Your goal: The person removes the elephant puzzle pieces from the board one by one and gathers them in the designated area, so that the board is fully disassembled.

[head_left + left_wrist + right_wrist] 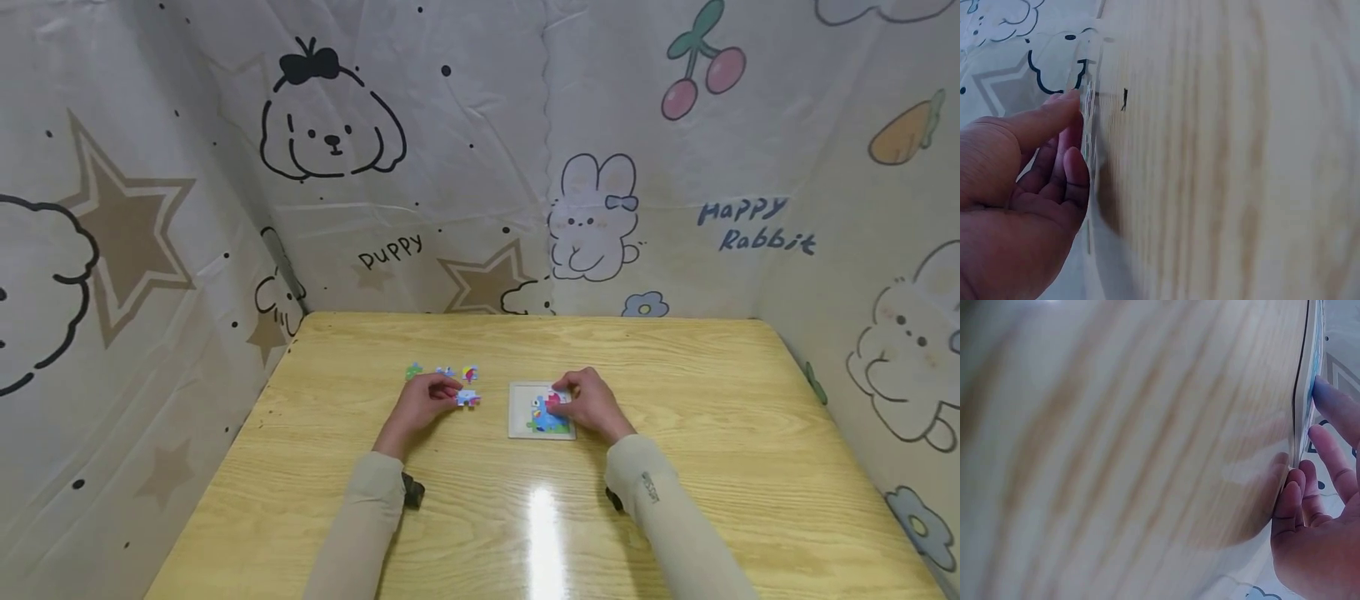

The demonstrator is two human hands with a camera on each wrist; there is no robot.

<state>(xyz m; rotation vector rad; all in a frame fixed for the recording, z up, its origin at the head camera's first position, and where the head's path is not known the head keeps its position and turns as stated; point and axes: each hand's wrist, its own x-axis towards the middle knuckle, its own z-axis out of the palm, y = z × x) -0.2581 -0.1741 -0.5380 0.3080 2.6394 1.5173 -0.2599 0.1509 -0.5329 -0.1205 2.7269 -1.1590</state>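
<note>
Head view: right hand [592,406] touches puzzle [550,424] (part-built); left hand [418,405] at loose piece [468,399].

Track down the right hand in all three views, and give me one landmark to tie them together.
Head: the right hand is just right of centre, with its fingertips over the puzzle tray.
Left wrist: not in it; the hand at the left edge there is the left hand.
Right wrist: at the right edge, partly cut off by the frame.
Shared landmark: the wood-grain tabletop, which shows in every view.
</note>
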